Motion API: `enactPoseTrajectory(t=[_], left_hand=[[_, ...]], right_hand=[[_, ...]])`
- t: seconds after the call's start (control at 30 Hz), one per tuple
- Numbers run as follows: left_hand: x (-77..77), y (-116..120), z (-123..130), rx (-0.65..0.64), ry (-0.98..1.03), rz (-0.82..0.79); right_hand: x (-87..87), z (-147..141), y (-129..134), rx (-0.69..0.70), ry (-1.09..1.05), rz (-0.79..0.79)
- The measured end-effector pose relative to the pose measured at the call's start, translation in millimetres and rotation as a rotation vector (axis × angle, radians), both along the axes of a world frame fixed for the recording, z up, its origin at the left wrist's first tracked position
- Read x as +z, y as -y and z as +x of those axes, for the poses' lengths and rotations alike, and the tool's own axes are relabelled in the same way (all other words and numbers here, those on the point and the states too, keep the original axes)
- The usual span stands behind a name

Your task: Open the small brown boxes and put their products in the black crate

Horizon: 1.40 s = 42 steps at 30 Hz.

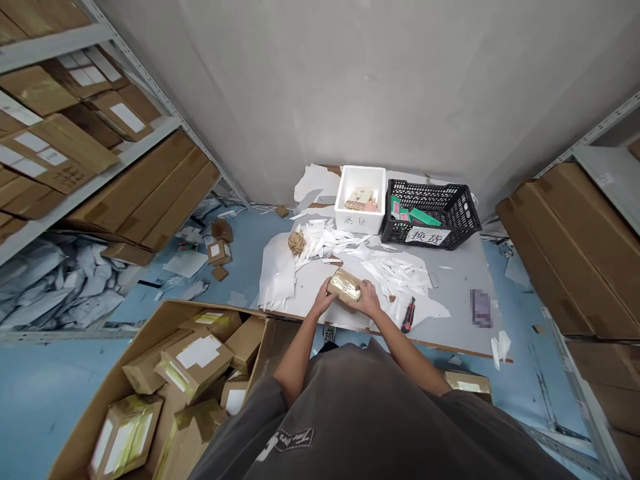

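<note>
Between my two hands is a small brown cardboard box (344,285) with shiny clear tape across its top. My left hand (325,297) grips its left end, and my right hand (367,298) has hold of the right end. The box is held over the front part of the grey table (463,293). Right of my right hand lies a red and black utility knife (409,315). White paper scraps (395,270) are strewn behind and beside the box, with a crumpled brown paper ball (297,243) to the left.
At the table's back stand a white foam box (360,172) and a black plastic crate (457,217) with green items. A large carton (165,308) full of taped parcels stands at left. Shelves with boxes (135,193) flank both sides. Litter covers parts of the blue floor (165,260).
</note>
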<state>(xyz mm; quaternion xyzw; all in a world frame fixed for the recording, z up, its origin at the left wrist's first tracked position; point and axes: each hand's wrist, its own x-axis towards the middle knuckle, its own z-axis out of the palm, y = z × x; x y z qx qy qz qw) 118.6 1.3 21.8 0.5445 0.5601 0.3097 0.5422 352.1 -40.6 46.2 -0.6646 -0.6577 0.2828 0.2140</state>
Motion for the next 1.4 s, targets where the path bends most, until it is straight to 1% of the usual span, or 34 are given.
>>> enactPoseTrajectory(t=[0.17,0.23,0.3,0.33,0.37,0.43,0.5,0.6,0.67,0.73,0.87,0.93,1.0,1.07,1.2,1.33,1.4], left_hand=[[7.1,-34,0,-0.144,0.141,-0.071],[7.6,-47,-3,-0.109,0.148,-0.099],[6.7,-54,-6,-0.031,0.118,-0.151],[6.2,-56,-7,-0.012,0.114,-0.183],[6.2,-57,-8,-0.018,0.127,-0.213],[8.0,-59,-7,-0.079,0.187,-0.237],[12.0,-62,-4,-0.116,0.229,-0.165],[16.5,-68,1,-0.089,0.205,0.059],[13.7,-69,5,-0.105,0.161,0.15],[4.8,-65,7,-0.176,0.08,0.169],[-20.8,-47,4,-0.293,-0.106,0.145],[-30.4,-42,-2,-0.324,-0.119,0.115],[-35.4,-41,-9,-0.35,-0.082,0.08],[-36.3,-45,-14,-0.36,-0.038,0.045],[-31.4,-51,-18,-0.357,-0.022,0.018],[-25.9,-46,-17,-0.375,-0.034,0.059],[-23.1,-42,-15,-0.355,-0.041,0.064]], right_hand=[[10.2,-1,-11,-0.054,0.064,-0.128],[11.3,-2,-15,-0.075,0.033,-0.192],[11.0,-3,-22,-0.115,-0.059,-0.258],[10.7,-5,-26,-0.143,-0.112,-0.284],[10.6,-7,-31,-0.169,-0.159,-0.297],[11.6,-11,-41,-0.203,-0.206,-0.279],[14.4,-13,-47,-0.211,-0.206,-0.206],[17.0,-13,-45,-0.22,-0.209,-0.066],[12.8,-13,-37,-0.227,-0.198,-0.017],[2.0,-16,-26,-0.223,-0.148,-0.061],[-28.6,-29,-5,-0.159,-0.081,-0.245],[-40.0,-34,0,-0.126,-0.088,-0.251],[-45.8,-37,1,-0.113,-0.093,-0.224],[-47.0,-37,0,-0.108,-0.095,-0.21],[-45.4,-37,-8,-0.102,-0.085,-0.204],[-48.6,-40,-12,-0.115,-0.087,-0.202],[-49.6,-42,-13,-0.112,-0.117,-0.198]])
